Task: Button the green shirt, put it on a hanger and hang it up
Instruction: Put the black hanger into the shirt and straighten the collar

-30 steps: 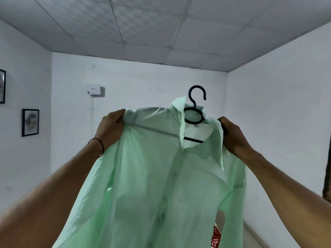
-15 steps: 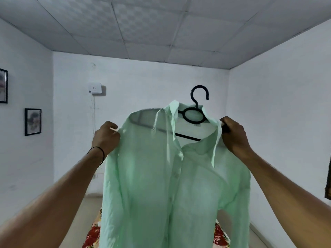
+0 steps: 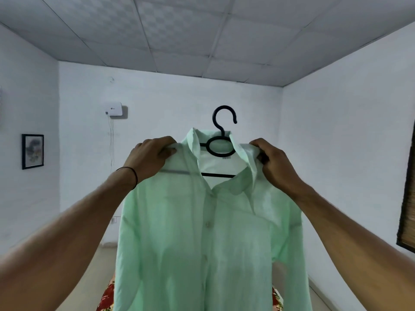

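A pale green shirt hangs in front of me at chest height, its front buttoned below the open collar. It sits on a black plastic hanger whose hook rises above the collar. My left hand grips the shirt's left shoulder over the hanger's arm. My right hand grips the right shoulder by the collar in the same way. The hanger's ends are hidden under the cloth.
White walls surround the room. A small white box is mounted on the far wall and a framed picture on the left wall. A red floral cloth lies low behind the shirt. A dark window frame is at the right.
My left hand has moved inward and up along the left shoulder towards the collar. The shirt now sits squarer on the hanger, and the whole thing has shifted slightly left in view.
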